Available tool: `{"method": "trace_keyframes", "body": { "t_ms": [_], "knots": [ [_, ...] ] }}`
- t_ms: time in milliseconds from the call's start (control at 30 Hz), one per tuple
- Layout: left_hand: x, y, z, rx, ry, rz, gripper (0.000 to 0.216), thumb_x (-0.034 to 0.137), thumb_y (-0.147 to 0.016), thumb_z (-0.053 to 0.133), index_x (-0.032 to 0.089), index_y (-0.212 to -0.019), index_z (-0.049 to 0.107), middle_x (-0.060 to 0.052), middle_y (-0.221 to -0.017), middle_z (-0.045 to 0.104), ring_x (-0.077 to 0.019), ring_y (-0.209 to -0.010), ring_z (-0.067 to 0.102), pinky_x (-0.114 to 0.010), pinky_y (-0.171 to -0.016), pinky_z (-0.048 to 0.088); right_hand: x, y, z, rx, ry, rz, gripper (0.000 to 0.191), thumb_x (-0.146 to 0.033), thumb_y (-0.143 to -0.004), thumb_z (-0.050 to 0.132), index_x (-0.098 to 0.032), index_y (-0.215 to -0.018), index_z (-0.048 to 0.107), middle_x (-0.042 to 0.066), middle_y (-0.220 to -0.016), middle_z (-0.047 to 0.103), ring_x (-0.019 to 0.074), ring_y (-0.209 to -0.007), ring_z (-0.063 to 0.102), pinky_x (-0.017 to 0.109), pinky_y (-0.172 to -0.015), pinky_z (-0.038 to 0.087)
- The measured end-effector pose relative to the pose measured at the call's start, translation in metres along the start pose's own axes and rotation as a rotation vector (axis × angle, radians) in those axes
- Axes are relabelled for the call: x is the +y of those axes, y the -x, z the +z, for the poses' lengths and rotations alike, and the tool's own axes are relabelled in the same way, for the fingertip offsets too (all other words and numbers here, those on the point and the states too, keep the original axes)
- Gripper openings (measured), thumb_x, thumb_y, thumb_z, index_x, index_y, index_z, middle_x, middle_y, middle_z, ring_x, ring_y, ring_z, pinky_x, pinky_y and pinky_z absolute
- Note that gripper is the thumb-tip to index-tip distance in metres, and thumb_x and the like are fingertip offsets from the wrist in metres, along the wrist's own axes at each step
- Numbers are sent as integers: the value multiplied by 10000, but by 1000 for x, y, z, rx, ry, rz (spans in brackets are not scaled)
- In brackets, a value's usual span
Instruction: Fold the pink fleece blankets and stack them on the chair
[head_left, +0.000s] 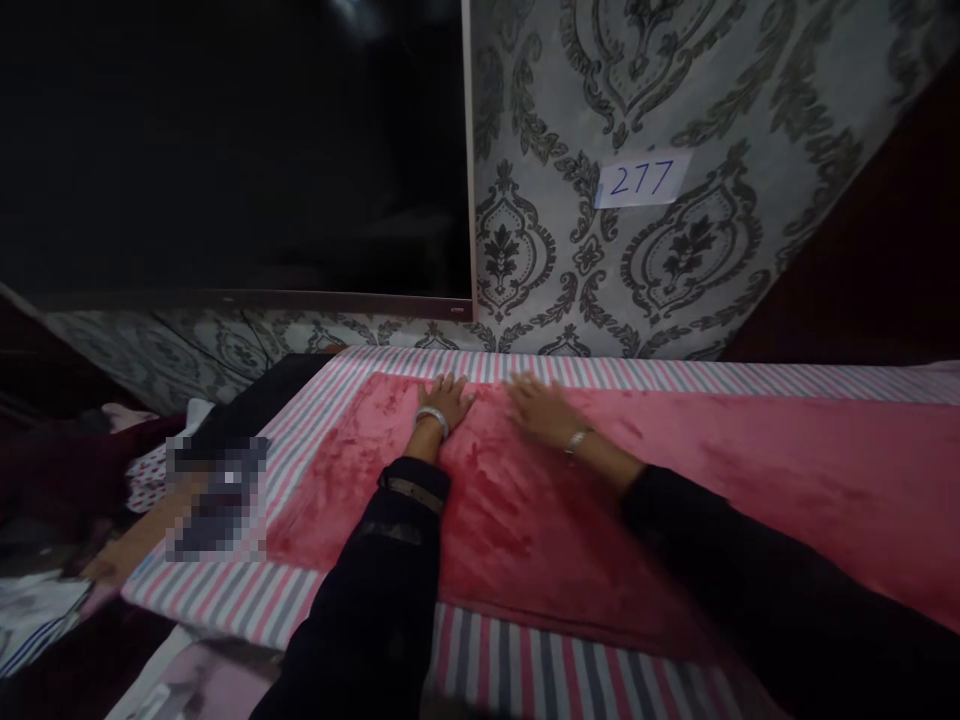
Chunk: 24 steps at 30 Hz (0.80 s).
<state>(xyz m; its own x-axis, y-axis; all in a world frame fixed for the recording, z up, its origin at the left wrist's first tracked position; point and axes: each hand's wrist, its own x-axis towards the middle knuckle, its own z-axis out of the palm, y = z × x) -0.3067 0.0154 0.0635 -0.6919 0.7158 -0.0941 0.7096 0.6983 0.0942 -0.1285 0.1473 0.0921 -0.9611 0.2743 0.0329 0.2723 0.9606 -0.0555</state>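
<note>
We see a soft red cloth (487, 520) lying flat in front of us, with its middle at about five o'clock from the center of our view. It lies on a cloth with pink, gray and white stripes (517, 650), which peeks out at six o'clock. Our left hand (446, 400) is close to the middle, toward eight o'clock, flat on the red cloth with its fingers spread and nothing in it. Our right hand (541, 408), toward four o'clock, looks blurry; its fingers seem stretched out, and we can't tell if it touches the red cloth. We have a bangle (433, 418) on the left wrist and a bracelet (576, 441) on the right. Another person's arm (139, 525) reaches in at eight o'clock. A big dark screen (240, 150) is at ten o'clock, and a paper marked 277 (643, 179) is between one and two.
</note>
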Motion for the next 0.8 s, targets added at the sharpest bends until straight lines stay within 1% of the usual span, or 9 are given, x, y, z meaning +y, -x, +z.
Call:
{"method": "trace_keyframes", "body": {
  "t_ms": [33, 100, 200, 267, 333, 467, 567, 633, 800],
  "knots": [
    [-1, -1, 1, 6, -6, 2, 643, 510, -1036, 195, 290, -1633, 288, -62, -1728, 204, -308, -1595, 153, -645, -1241, 150, -21, -12, 3, -5, -24, -52, 620, -412, -1034, 288, -212, -1620, 335, 104, -1702, 252, 315, -1567, 218, 626, -1211, 243],
    [-3, -2, 3, 15, -20, 10, 620, 467, -1041, 187, 307, -1627, 307, -51, -1724, 227, -305, -1592, 168, -646, -1236, 169, -51, -32, 15, -4, -71, -74, 601, -373, -1043, 274, -179, -1607, 351, 107, -1699, 263, 294, -1562, 234, 601, -1219, 243],
    [-6, -5, 6, 21, -29, 17, 614, 445, -1036, 211, 306, -1625, 317, -50, -1719, 241, -308, -1590, 174, -649, -1234, 170, -60, -42, 35, -2, -103, -39, 626, -431, -1061, 267, -146, -1615, 325, 117, -1699, 261, 286, -1566, 221, 579, -1241, 202],
    [-5, -6, 6, 22, -24, 14, 622, 444, -1033, 219, 291, -1630, 305, -53, -1723, 227, -307, -1591, 167, -649, -1238, 158, -46, -36, 41, -4, -93, -4, 658, -501, -1060, 285, -160, -1623, 320, 117, -1704, 242, 301, -1569, 208, 582, -1245, 182],
    [-4, -6, 5, 17, -18, 7, 630, 444, -1032, 214, 279, -1635, 290, -58, -1726, 214, -306, -1592, 166, -649, -1239, 154, -21, -24, 41, -15, -66, 54, 665, -541, -1057, 298, -200, -1627, 322, 111, -1708, 232, 320, -1568, 210, 598, -1237, 185],
    [-1, -7, 2, 14, -19, 1, 629, 459, -1028, 219, 295, -1630, 303, -56, -1721, 237, -308, -1586, 188, -639, -1240, 162, 44, 7, 31, -62, 2, 193, 638, -520, -1064, 279, -256, -1645, 281, 83, -1717, 213, 322, -1567, 217, 583, -1225, 223],
    [-1, -6, -1, 27, -28, 0, 629, 453, -1024, 229, 285, -1623, 320, -66, -1715, 252, -309, -1581, 203, -636, -1238, 170, 77, 33, 23, -119, 45, 336, 628, -516, -1061, 245, -284, -1644, 280, 87, -1716, 212, 338, -1568, 208, 641, -1196, 241],
    [-2, -6, -2, 41, -41, -5, 628, 445, -1021, 231, 277, -1616, 334, -75, -1712, 260, -314, -1575, 221, -640, -1227, 193, 82, 53, 21, -101, 67, 392, 634, -531, -1053, 239, -295, -1638, 298, 111, -1709, 228, 365, -1562, 215, 694, -1163, 253],
    [0, -6, -5, 67, -76, -5, 640, 446, -1021, 216, 249, -1620, 324, -104, -1704, 272, -317, -1571, 235, -642, -1215, 219, 74, 108, 29, -27, 25, 214, 635, -563, -1048, 287, -323, -1635, 299, 84, -1710, 233, 356, -1560, 223, 662, -1181, 248]
  ]
}}
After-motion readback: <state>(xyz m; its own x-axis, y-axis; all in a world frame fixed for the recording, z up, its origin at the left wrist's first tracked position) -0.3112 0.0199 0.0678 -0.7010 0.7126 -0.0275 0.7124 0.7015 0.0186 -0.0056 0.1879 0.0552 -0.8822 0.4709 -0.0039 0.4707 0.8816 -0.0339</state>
